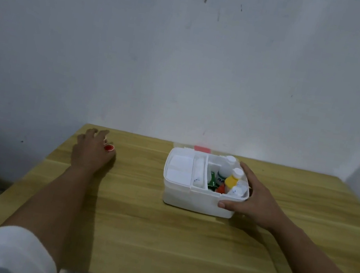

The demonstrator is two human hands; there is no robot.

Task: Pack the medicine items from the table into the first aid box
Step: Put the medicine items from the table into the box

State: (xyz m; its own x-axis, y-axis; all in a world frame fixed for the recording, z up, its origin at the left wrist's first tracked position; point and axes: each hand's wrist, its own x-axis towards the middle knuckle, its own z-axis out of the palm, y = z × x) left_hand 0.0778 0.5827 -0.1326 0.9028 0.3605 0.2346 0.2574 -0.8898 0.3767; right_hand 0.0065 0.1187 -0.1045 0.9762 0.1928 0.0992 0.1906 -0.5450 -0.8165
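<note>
1. Nearest the camera, a white sleeve [12, 251] covers the left upper forearm, and both bare forearms reach forward over the wooden counter [157, 239].
2. Left hand [90, 152] lies at the far left part of the counter, palm down, fingers loosely spread; a small round red cap-like item [109, 147] sits at its fingers, and whether the fingers grip it or only touch it cannot be told.
3. Right hand [256, 201] clasps the right end of the first aid box [196, 201]: the thumb presses on the near wall by the right corner, and the fingers lie along the right rim.
4. The box is white, open-topped, and stands right of the counter's middle, towards the far edge.
5. Its left compartment holds flat white packets [179, 168]; a narrow middle compartment holds a white roll-like item [198, 175].
6. Its right compartment holds a white bottle with a white cap [226, 168], a yellow bottle with a white cap [232, 179], another small white container [235, 191], a green packet [212, 181] and something red-orange [221, 188].
7. Just behind the box, a pale lid with a red patch [202, 149] lies on the counter against the white, stained wall [188, 54].
</note>
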